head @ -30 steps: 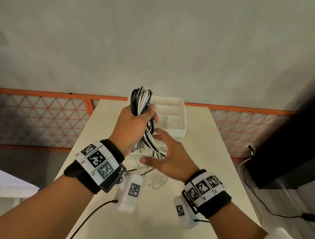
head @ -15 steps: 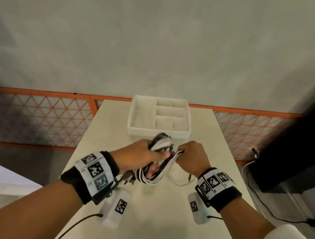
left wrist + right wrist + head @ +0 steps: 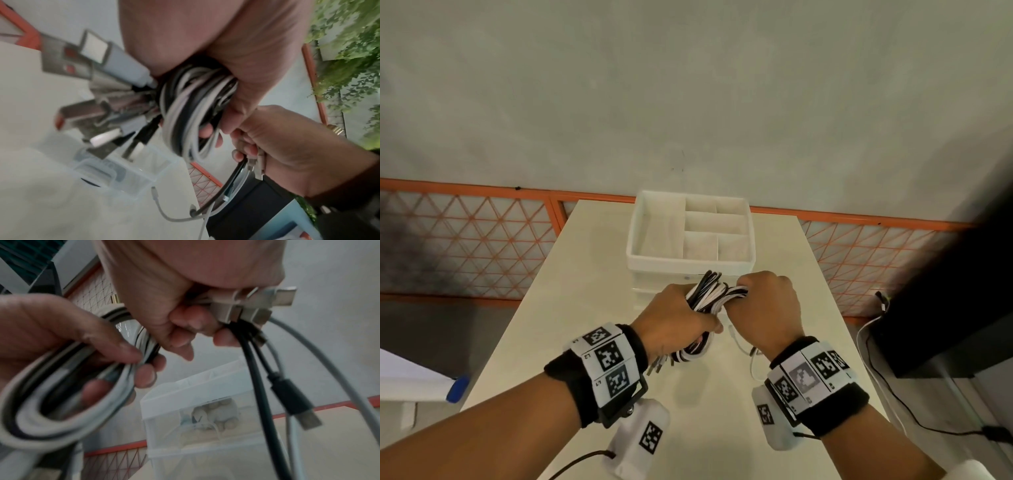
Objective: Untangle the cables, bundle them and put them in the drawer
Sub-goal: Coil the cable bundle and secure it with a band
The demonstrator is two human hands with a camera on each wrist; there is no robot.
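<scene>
A looped bundle of black and white cables (image 3: 709,298) hangs above the cream table (image 3: 592,291), just in front of the drawer unit. My left hand (image 3: 678,318) grips the coil (image 3: 191,113) with its fingers curled round it. Several USB plugs (image 3: 92,91) stick out of the bundle beside the palm. My right hand (image 3: 763,305) grips the loose cable ends and their plugs (image 3: 246,305); a black plug (image 3: 294,404) dangles below it. The white drawer unit (image 3: 690,265) carries a divided tray whose compartments look bare.
A white cable (image 3: 743,346) lies loose on the table under my right hand. An orange lattice railing (image 3: 465,240) runs behind the table. A dark block (image 3: 945,308) with trailing wires (image 3: 887,387) stands to the right of the table.
The bundle came down from in front of the tray to just above the table. My right hand went from open beside it to gripping the cable ends; both hands then moved slightly forward.
</scene>
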